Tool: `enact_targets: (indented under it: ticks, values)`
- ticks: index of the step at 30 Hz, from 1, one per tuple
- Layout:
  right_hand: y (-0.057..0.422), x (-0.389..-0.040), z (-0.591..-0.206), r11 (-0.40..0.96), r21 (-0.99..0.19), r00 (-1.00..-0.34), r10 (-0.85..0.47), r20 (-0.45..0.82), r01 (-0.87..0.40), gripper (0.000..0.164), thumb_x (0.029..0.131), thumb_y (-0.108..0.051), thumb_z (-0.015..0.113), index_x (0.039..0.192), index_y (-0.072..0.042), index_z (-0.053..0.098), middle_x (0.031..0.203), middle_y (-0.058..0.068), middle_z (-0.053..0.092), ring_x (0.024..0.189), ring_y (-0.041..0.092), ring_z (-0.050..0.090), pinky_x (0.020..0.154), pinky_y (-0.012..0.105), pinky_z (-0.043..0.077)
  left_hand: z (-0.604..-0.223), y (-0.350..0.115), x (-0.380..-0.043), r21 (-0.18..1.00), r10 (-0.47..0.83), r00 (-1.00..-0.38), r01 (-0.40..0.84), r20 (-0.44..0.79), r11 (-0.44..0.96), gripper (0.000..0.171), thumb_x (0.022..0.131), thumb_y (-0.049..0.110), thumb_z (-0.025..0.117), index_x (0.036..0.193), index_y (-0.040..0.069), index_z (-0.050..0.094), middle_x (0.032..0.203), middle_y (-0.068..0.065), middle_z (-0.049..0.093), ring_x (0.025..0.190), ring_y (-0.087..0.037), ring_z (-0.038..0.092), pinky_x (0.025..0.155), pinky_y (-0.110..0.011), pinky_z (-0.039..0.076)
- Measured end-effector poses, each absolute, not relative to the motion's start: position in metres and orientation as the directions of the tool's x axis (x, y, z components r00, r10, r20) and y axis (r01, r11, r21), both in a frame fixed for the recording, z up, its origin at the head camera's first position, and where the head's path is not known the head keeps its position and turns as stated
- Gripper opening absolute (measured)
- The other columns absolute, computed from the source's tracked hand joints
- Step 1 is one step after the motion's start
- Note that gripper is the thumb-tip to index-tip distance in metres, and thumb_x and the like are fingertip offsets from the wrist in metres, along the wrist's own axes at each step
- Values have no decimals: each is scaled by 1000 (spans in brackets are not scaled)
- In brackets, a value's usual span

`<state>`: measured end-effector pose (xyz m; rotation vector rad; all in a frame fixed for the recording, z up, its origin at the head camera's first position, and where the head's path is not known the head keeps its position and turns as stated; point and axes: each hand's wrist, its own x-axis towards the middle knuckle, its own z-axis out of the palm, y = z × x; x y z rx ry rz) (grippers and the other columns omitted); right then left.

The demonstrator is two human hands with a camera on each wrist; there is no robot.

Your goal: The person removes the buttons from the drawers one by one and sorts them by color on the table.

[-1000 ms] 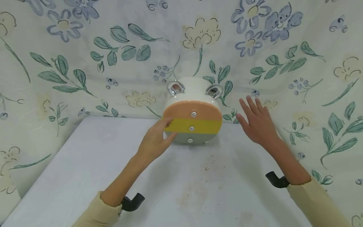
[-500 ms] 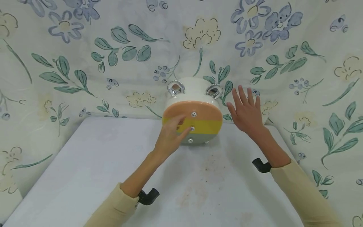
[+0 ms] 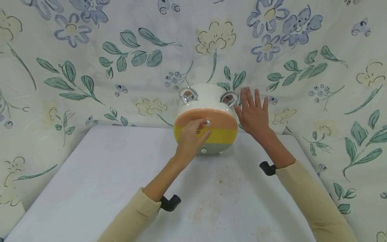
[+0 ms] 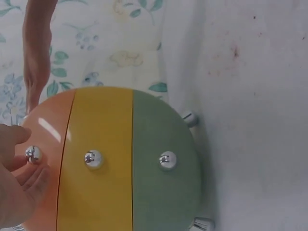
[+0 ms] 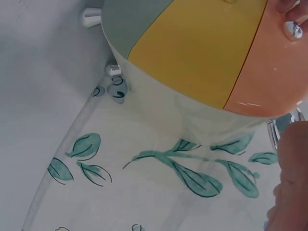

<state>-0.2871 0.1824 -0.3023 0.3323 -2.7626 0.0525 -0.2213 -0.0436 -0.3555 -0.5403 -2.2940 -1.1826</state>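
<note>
A small rounded chest of drawers (image 3: 222, 136) has an orange, a yellow and a green drawer front, each with a silver knob. My left hand (image 3: 188, 141) is at its front, the thumb apart from the bent fingers. In the left wrist view, thumb and fingers lie on either side of the knob (image 4: 33, 154) on the orange drawer (image 4: 50, 118), with a gap around it. The yellow drawer's knob is hidden behind my left hand in the head view. My right hand (image 3: 254, 114), fingers spread and straight, is at the chest's upper right, close to a chrome ring-shaped ear (image 3: 229, 98).
The chest stands on short silver feet (image 4: 191, 119) at the back of a white table (image 3: 127, 168). Directly behind it hangs a floral cloth (image 3: 145, 74), which also runs along both sides. Reddish-brown specks mark the tabletop in front of the chest.
My left hand has moved right and up across the drawer fronts to the orange drawer's knob. My right hand has moved left and up to the chest's side. The chest has stayed in place.
</note>
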Motion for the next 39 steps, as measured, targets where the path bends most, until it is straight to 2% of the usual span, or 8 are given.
enact_targets:
  ticks: [8, 21, 32, 39]
  values:
    - [177, -293, -305, 970, 24, -903, -233, 360, -241, 67, 109, -40, 32, 160, -5, 6, 166, 13, 3, 151, 36, -5, 117, 57, -11, -358, -31, -229, 636, 32, -783, 528, 621, 564, 27, 91, 12, 75, 112, 0, 63, 104, -10, 64, 97, -22, 66, 86, -28, 56]
    - [173, -300, -310, 975, 6, -900, -209, 381, -224, 68, 109, -38, 33, 159, -2, 5, 165, 15, 4, 151, 37, -1, 117, 59, -8, -362, -17, -240, 687, -145, -735, 519, 663, 509, 20, 85, 6, 79, 97, -3, 65, 92, -13, 60, 87, -23, 66, 77, -22, 57]
    - [171, -303, -313, 976, 14, -895, -204, 397, -217, 68, 108, -38, 34, 159, -3, 5, 166, 14, 3, 151, 37, -1, 118, 59, -6, -364, -16, -239, 703, -168, -722, 548, 671, 453, 15, 83, 1, 76, 92, -4, 64, 89, -13, 59, 79, -23, 67, 70, -24, 59]
    - [172, -300, -313, 975, 8, -894, -207, 398, -222, 68, 108, -38, 32, 160, -4, 3, 166, 13, 2, 151, 36, -4, 117, 56, -11, -365, -17, -223, 706, -142, -733, 555, 665, 440, 17, 85, 4, 77, 94, -2, 64, 90, -11, 59, 80, -21, 66, 71, -24, 59]
